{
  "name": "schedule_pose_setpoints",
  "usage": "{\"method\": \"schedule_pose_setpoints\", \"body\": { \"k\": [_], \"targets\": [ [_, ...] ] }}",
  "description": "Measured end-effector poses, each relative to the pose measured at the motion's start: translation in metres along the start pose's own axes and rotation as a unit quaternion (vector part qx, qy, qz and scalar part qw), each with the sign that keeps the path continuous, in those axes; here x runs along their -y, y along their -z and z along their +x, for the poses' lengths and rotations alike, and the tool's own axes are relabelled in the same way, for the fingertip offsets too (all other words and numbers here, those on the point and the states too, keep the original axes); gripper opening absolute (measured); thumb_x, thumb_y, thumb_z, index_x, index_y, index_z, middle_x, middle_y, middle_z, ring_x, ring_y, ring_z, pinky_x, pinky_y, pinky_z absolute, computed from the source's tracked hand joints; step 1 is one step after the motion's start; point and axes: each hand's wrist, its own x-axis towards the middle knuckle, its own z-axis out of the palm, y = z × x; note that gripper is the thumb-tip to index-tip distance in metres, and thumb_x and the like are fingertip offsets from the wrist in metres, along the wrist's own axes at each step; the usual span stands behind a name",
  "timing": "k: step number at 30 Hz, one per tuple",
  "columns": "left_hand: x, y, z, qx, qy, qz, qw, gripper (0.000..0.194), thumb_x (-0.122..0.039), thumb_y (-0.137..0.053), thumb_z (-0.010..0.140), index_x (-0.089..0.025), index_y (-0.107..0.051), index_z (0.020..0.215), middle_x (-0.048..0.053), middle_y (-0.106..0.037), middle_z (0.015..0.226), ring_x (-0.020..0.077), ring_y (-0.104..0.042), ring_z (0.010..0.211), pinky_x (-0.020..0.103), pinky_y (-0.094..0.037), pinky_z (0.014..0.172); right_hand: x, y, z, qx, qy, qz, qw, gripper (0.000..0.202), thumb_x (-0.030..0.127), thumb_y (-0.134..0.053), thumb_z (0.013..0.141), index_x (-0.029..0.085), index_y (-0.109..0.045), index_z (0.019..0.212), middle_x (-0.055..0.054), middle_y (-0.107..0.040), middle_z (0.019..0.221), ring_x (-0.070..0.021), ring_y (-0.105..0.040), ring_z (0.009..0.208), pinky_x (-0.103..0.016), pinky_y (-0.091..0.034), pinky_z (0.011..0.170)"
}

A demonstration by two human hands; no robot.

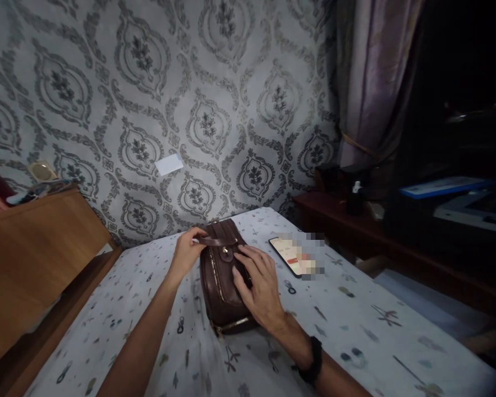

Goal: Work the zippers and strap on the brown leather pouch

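Observation:
A brown leather bag (227, 286) with gold zippers lies on the patterned bedsheet. Its carrying strap (219, 241) arches across the upper part, just above a small tab with a gold stud (225, 251). My left hand (189, 248) is at the bag's left side, thumb and fingers closed on the left end of that strap. On the right side of the bag rests my right hand (260, 281), fingers stretched and apart, fingertips against the leather near the tab. It grips nothing, and a dark band (313, 361) circles its wrist.
A phone (291, 258) with a lit screen, partly blurred out, lies right of the bag. The bed (347, 331) meets a wallpapered wall (231, 110). At left stands a wooden board (45, 259); at right, a dark red shelf (334, 215) holds a small bottle (355, 198).

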Motion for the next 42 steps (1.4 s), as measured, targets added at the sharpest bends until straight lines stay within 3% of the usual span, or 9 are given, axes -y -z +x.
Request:
{"method": "schedule_pose_setpoints", "body": {
  "k": [11, 18, 28, 35, 42],
  "targets": [
    [-0.012, 0.000, -0.013, -0.041, -0.028, 0.083, 0.995, 0.020, -0.003, -0.056, 0.078, -0.018, -0.069, 0.082, 0.002, -0.071, 0.085, 0.0176, -0.063, 0.082, 0.026, -0.042, 0.072, 0.001, -0.002, -0.005, 0.022, 0.005, -0.033, 0.999, 0.029, 0.026, -0.054, 0.097, 0.022, -0.060, 0.125, -0.012, -0.066, 0.128, -0.0304, -0.057, 0.122, -0.053, -0.047, 0.099],
    [-0.023, 0.005, -0.017, -0.017, -0.047, 0.121, 0.991, 0.019, -0.003, -0.053, 0.076, -0.018, -0.065, 0.077, 0.001, -0.069, 0.078, 0.0178, -0.062, 0.077, 0.026, -0.042, 0.070, 0.000, 0.000, -0.004, 0.023, 0.013, -0.029, 0.999, 0.029, 0.026, -0.055, 0.096, 0.023, -0.060, 0.125, -0.011, -0.066, 0.128, -0.0302, -0.058, 0.121, -0.052, -0.048, 0.098],
    [-0.041, 0.012, -0.028, 0.016, -0.075, 0.163, 0.984, 0.018, -0.003, -0.053, 0.079, -0.019, -0.061, 0.080, 0.003, -0.065, 0.085, 0.0207, -0.060, 0.084, 0.031, -0.042, 0.077, 0.003, 0.002, -0.001, 0.020, 0.016, -0.016, 1.000, 0.028, 0.024, -0.055, 0.096, 0.021, -0.058, 0.124, -0.012, -0.065, 0.127, -0.0286, -0.057, 0.121, -0.050, -0.048, 0.101],
    [-0.049, 0.010, -0.041, 0.053, -0.071, 0.147, 0.985, 0.015, -0.014, -0.051, 0.091, -0.020, -0.057, 0.079, 0.003, -0.063, 0.084, 0.0210, -0.060, 0.083, 0.030, -0.042, 0.072, 0.003, 0.002, 0.000, 0.045, -0.002, -0.010, 0.999, 0.029, 0.023, -0.052, 0.095, 0.020, -0.058, 0.123, -0.014, -0.063, 0.129, -0.0301, -0.055, 0.123, -0.053, -0.047, 0.102],
    [-0.052, 0.004, -0.060, 0.031, -0.104, 0.168, 0.980, 0.015, -0.011, -0.048, 0.093, -0.022, -0.053, 0.084, 0.004, -0.063, 0.090, 0.0231, -0.059, 0.090, 0.033, -0.045, 0.078, 0.001, 0.004, 0.001, 0.054, -0.050, 0.053, 0.996, 0.027, 0.024, -0.051, 0.096, 0.022, -0.058, 0.122, -0.013, -0.063, 0.132, -0.0291, -0.056, 0.126, -0.055, -0.047, 0.106]
  ]
}}
